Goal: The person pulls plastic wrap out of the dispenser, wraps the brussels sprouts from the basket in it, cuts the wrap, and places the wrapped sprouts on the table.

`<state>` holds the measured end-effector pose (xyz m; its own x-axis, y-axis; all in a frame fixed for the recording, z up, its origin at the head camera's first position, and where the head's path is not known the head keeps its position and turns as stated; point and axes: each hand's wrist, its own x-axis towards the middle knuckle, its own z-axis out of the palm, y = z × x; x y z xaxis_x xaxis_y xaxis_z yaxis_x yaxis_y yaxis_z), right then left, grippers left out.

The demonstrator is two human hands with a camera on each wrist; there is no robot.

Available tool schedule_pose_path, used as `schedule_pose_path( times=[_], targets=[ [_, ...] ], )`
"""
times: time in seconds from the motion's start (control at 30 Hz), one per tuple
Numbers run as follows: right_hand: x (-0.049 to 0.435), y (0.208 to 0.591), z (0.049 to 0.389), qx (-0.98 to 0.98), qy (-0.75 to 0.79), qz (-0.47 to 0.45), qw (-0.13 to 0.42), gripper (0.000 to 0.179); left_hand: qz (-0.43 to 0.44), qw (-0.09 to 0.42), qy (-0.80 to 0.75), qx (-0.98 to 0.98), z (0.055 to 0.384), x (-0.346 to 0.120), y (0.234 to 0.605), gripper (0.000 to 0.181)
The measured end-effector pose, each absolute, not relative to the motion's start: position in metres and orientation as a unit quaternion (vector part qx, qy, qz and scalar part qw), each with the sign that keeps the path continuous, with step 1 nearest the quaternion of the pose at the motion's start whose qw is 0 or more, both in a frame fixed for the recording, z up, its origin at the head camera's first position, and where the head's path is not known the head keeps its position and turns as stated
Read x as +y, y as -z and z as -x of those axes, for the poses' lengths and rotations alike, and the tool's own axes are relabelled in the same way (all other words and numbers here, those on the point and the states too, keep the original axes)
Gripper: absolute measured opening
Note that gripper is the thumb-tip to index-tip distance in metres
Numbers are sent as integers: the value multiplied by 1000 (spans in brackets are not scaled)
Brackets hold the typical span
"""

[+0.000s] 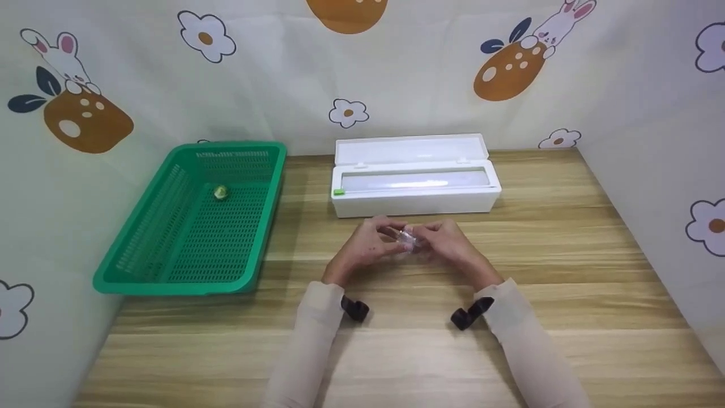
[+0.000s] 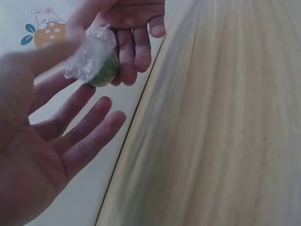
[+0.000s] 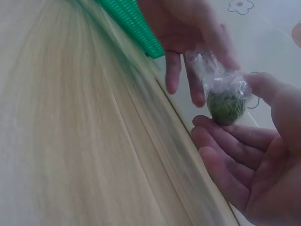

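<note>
A small round green vegetable or fruit (image 3: 226,107), its exact kind not clear, is wrapped in crumpled clear cling film (image 3: 230,84). Both hands hold it between them above the wooden table, just in front of the white box. My right hand (image 1: 451,243) grips the ball, thumb at the film and fingers underneath in the right wrist view. My left hand (image 1: 368,242) pinches the gathered film (image 2: 89,54) from the other side with thumb and forefinger, while its other fingers reach out below. From the head view only a shiny bit of film (image 1: 406,239) shows between the fingertips.
Behind the hands stands a long white cling film box (image 1: 416,204), lid (image 1: 412,150) raised, a green slider (image 1: 338,192) at its left. At left is a green plastic basket (image 1: 262,238) holding one small wrapped round item (image 1: 221,192). Patterned cloth walls (image 1: 277,85) border the table (image 1: 408,351).
</note>
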<state>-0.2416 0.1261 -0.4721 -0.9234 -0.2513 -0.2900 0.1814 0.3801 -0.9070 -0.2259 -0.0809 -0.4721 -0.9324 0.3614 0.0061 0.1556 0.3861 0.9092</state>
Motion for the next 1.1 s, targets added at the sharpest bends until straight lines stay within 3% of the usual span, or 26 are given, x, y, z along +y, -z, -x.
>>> schedule_pose_path(
  times=[0.17, 0.53, 0.67, 0.93, 1.1],
  targets=[
    [126, 478, 243, 788, 570, 26, 229, 43, -158, 116, -480, 855, 224, -77, 472, 60],
    [124, 481, 242, 792, 565, 4, 232, 54, -167, 122, -463, 862, 222, -79, 464, 43],
    [125, 481, 243, 798, 556, 11, 233, 48, -173, 120, -476, 854, 223, -86, 463, 32],
    [127, 481, 244, 788, 561, 48, 251, 40, -168, 69, -485, 856, 225, -93, 465, 10],
    [129, 480, 243, 785, 561, 53, 257, 38, -170, -7, -490, 855, 224, -87, 469, 10]
  ],
)
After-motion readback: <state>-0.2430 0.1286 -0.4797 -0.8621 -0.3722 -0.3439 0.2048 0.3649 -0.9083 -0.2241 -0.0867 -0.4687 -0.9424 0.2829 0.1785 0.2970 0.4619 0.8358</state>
